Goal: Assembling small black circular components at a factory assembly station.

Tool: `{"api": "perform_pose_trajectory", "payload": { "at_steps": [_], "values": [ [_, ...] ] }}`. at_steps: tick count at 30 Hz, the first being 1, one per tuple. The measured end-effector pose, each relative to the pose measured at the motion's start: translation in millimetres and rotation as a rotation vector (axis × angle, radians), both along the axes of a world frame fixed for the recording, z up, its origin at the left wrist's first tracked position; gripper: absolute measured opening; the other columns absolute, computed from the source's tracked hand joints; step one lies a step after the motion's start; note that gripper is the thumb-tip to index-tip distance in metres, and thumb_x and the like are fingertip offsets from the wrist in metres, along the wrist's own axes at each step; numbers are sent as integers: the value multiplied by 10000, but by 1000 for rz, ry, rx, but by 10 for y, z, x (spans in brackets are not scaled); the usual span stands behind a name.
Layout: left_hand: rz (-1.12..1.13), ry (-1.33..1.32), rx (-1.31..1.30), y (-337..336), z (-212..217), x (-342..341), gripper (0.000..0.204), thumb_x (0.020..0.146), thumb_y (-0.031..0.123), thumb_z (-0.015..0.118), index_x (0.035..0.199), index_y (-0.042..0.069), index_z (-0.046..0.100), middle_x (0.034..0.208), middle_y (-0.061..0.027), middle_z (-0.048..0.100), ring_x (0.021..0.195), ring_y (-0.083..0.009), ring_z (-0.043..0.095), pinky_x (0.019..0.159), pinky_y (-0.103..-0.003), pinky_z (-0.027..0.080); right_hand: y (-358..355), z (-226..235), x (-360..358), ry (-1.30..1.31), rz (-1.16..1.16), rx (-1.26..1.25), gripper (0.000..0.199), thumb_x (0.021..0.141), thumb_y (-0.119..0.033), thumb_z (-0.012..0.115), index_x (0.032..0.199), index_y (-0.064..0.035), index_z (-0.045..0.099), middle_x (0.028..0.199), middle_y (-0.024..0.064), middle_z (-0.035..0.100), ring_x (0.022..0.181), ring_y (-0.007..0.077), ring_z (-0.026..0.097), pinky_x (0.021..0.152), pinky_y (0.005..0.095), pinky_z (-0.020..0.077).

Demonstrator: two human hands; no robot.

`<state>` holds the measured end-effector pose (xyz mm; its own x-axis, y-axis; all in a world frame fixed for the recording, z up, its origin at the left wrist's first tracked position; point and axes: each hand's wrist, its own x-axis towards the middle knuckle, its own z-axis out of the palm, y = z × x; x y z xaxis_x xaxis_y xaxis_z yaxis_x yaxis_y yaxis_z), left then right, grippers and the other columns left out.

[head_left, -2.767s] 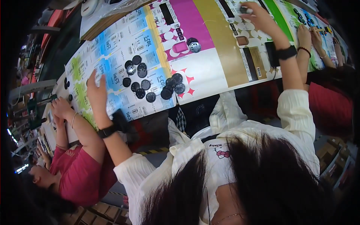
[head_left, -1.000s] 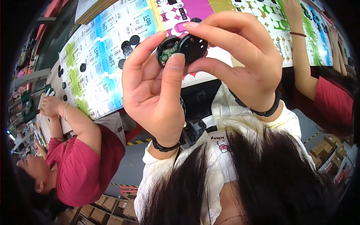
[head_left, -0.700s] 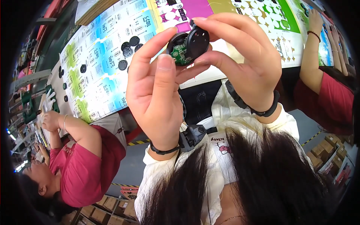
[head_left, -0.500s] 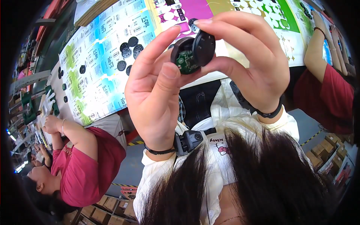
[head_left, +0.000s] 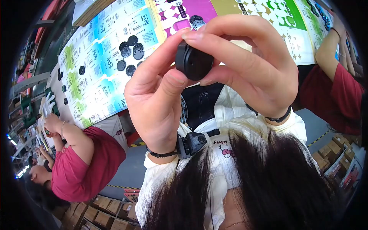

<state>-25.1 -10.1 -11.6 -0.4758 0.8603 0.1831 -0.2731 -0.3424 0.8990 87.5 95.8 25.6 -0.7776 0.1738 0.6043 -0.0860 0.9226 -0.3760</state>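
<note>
Both my hands hold a small round black plastic case up above the table's near edge. My left hand grips its left side between thumb and fingers. From the right, my right hand pinches it, with fingertips on the upper rim and the thumb low on the edge. The case's lid lies against its body, and the green circuit board inside is hidden. Several round black parts lie on the printed sheets left of my hands. Two more, a black disc and a grey-faced one, sit beyond my fingers.
Printed card sheets cover the table. A wooden board lies at the far left. A co-worker in a red shirt works at the left; another person's red sleeve and arms are at the right. Cardboard boxes stand on shelves behind.
The lid, tilted apart from the case half a second ago with the green circuit board showing, is now against the body. My right fingers have moved left with it.
</note>
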Motion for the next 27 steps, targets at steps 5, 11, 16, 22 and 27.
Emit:
{"api": "perform_pose_trajectory", "payload": {
  "at_steps": [5, 11, 16, 22, 27],
  "values": [
    [-49, 1, -3, 8, 24, -2, 490, 788, 247, 518, 1136, -67, 375, 1027, -145, 508, 902, -213, 532, 709, -258, 471, 220, -209, 17, 158, 194, 54, 440, 554, -24, 649, 979, 30, 546, 938, 125, 491, 811, 200, 506, 662, 254, 444],
    [-20, 38, -5, 13, -3, -16, 493, 795, 245, 507, 1134, -84, 365, 1029, -158, 501, 901, -228, 533, 720, -303, 485, 11, 70, 10, -51, 35, 14, 452, 545, -18, 648, 983, 30, 546, 930, 125, 493, 807, 202, 510, 668, 254, 451],
    [-10, 5, -25, 12, 5, -12, 481, 807, 235, 489, 1126, -102, 362, 1036, -178, 493, 897, -237, 534, 722, -326, 490, -14, -103, -56, 171, 39, 20, 448, 536, -4, 645, 972, 30, 552, 918, 125, 498, 795, 204, 518, 658, 250, 457],
    [60, 93, -53, 2, -19, 4, 424, 823, 199, 468, 1101, -111, 389, 1035, -192, 493, 895, -241, 535, 728, -329, 489, -61, -54, -67, 90, -53, 39, 436, 514, 22, 640, 944, 30, 566, 905, 126, 503, 787, 202, 526, 640, 248, 464],
    [150, 252, -101, 19, -6, 54, 361, 827, 153, 462, 1069, -113, 426, 1003, -192, 510, 871, -237, 542, 721, -321, 487, -23, -150, -67, 159, -36, 49, 426, 510, 29, 635, 931, 29, 573, 906, 126, 502, 795, 201, 526, 639, 252, 465]
  ]
}}
